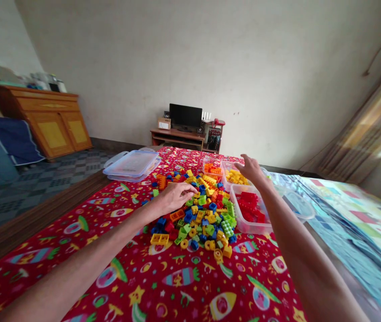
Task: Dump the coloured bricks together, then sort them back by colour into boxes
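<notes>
A: Going left to right, what lay around the hands?

B: Left of the left hand point(177, 197), stacked clear plastic lids point(131, 164) sat on a red rocket-print cover point(76, 250). That hand hung at the edge of a heap of mixed toy building bricks point(200, 219), its fingers curled inward. I couldn't tell whether it gripped a brick.

A: And toward the right hand point(250, 169)?

B: Three clear plastic tubs stood between the hands and beyond the heap. The orange-brick tub point(212, 167) was farthest left, then the yellow-brick tub point(236, 177), just under the open right hand. The red-brick tub point(249, 210) sat nearest, with a loose clear lid point(297, 203) to its right.

A: How far had things got?

B: Each tub held one colour, but the heap was much the largest lot. It mixed blue, green, yellow, orange and red bricks, and no blue or green tub showed.
</notes>
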`<state>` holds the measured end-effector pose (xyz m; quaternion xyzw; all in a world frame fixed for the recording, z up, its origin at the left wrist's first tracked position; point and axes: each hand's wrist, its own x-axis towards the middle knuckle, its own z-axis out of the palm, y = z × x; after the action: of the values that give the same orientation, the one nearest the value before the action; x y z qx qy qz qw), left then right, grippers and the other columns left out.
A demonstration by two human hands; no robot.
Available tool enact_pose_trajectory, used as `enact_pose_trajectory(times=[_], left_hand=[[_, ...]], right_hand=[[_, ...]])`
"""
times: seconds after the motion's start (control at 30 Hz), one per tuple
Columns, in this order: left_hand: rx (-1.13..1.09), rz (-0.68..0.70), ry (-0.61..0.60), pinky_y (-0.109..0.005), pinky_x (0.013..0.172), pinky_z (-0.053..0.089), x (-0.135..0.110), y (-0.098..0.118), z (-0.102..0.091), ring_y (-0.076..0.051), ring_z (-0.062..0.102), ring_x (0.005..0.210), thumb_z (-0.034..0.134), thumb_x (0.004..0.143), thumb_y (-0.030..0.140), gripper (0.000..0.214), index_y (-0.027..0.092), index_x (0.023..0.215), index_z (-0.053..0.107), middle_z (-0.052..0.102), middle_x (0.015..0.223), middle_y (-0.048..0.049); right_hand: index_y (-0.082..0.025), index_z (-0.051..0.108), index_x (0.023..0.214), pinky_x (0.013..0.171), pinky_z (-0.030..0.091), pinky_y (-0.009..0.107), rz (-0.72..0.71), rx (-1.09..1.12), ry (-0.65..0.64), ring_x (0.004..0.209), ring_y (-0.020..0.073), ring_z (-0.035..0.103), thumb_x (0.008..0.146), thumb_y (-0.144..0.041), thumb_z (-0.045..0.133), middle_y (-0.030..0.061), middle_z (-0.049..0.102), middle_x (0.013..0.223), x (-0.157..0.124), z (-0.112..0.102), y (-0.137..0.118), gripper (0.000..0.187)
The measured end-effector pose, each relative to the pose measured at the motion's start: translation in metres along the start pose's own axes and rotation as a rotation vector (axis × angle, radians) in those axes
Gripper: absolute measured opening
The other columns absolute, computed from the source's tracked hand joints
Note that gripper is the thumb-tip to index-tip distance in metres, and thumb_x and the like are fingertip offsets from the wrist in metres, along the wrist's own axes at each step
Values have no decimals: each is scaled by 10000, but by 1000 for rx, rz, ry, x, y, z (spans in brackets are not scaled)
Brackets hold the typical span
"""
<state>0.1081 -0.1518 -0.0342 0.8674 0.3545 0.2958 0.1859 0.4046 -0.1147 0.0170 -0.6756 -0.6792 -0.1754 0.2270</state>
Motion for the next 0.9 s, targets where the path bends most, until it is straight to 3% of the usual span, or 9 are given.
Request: enact_pose_trajectory(times=[0.1, 0.2, 0.37, 0.6, 0.73, 0.9], left_hand=[[60, 47, 4, -254, 721, 518, 0, -2, 4, -181, 692, 770, 500, 859, 247, 252, 157, 953, 715, 744, 901, -64], [85, 103, 0, -273, 800, 508, -1, -3, 8, -189, 687, 846, 518, 867, 209, 219, 154, 955, 711, 740, 938, -71], [156, 203, -72, -266, 811, 499, -4, 0, 20, -182, 668, 880, 563, 862, 164, 156, 164, 940, 698, 716, 937, -58], [332, 371, -152, -356, 970, 447, -21, 6, 40, -233, 578, 1089, 653, 846, 263, 243, 176, 1073, 652, 643, 1112, -90], [385, 366, -176, -352, 917, 468, -23, 9, 42, -232, 566, 1045, 674, 800, 152, 316, 206, 1108, 630, 653, 1074, -64], [379, 312, -186, -344, 899, 468, -18, 10, 38, -239, 595, 1017, 683, 784, 173, 280, 165, 1059, 632, 667, 1020, -82]], right_hand=[[-80, 570, 1265, 856, 449, 322, -47, 90, -9, 982, 242, 631, 914, -281, 458, 170, 697, 1062, -22, -1, -16, 419], [-127, 653, 1125, 734, 440, 262, -160, 168, -90, 837, 185, 646, 925, -258, 429, 112, 723, 945, -50, -3, -42, 328], [-130, 702, 807, 533, 317, 249, -246, 36, -306, 622, 147, 595, 893, -190, 428, 95, 695, 727, -83, -6, -74, 294], [-156, 713, 883, 596, 383, 258, -337, -43, -498, 759, 195, 649, 886, -299, 505, 99, 713, 830, -101, -18, -89, 253], [-205, 701, 962, 724, 442, 283, -423, 13, -614, 911, 222, 654, 840, -328, 592, 75, 717, 963, -108, -15, -94, 205], [-188, 660, 1059, 826, 453, 284, -452, 79, -612, 1007, 207, 628, 857, -234, 556, 80, 692, 1070, -110, -9, -88, 233]])
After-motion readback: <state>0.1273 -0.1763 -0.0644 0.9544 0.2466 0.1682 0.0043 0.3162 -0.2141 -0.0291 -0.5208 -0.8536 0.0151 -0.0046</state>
